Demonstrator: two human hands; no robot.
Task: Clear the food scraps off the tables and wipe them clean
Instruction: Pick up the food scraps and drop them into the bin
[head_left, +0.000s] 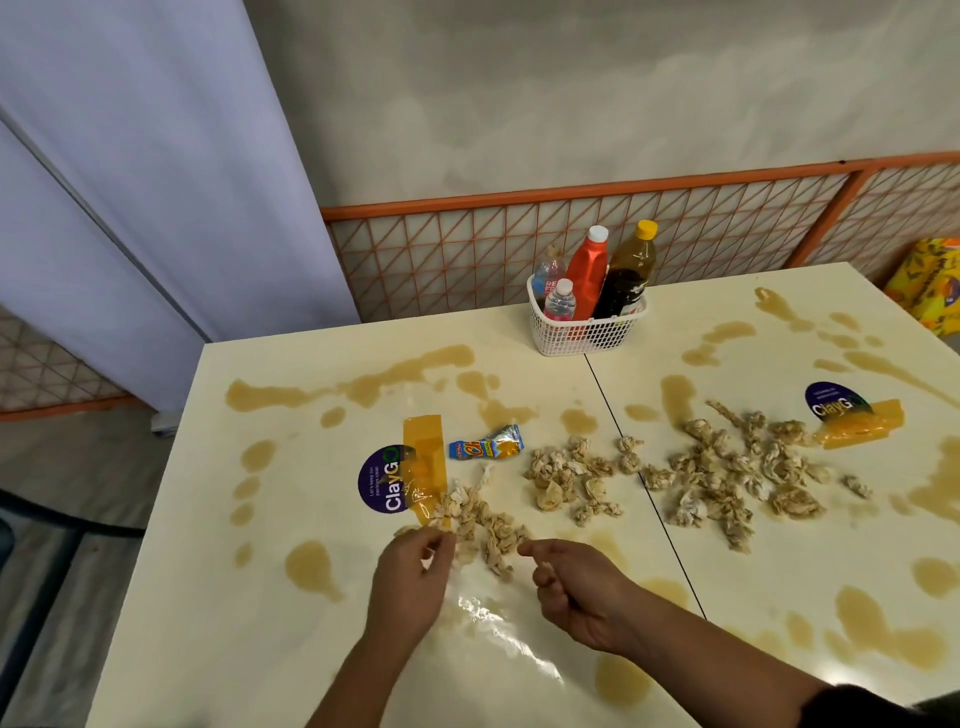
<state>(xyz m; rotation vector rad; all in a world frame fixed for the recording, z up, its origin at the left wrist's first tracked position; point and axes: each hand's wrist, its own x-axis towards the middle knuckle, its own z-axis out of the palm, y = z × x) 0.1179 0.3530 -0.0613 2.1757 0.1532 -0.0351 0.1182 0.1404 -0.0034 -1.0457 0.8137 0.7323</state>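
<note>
1. Well, the nearest heap of crumpled beige food scraps (488, 525) lies at twelve o'clock from the hands, on the left cream glossy table (208, 597). More heaps trail toward three o'clock across the seam onto the right cream glossy table (779, 597).
2. The left hand (410, 577) has its fingertips drawn together, pinching bits at the heap's near edge. The right hand (576, 587) points its forefinger at the heap with the other fingers folded in; I cannot tell whether it holds anything.
3. To do this step well, I would rake the heap inward from nine and three o'clock and lift it in clumps rather than pinches. Keeping it clear of the brown liquid puddles (311, 566) should avoid smearing, and wiping is best left until last.
4. The blue-and-yellow foil snack wrapper (485, 447), at the heap's twelve o'clock, probably goes too.
5. No cloth or bin is in view, and the right table runs off the frame. The labels on the bottles in the white plastic mesh basket (582, 335) are unreadable.
</note>
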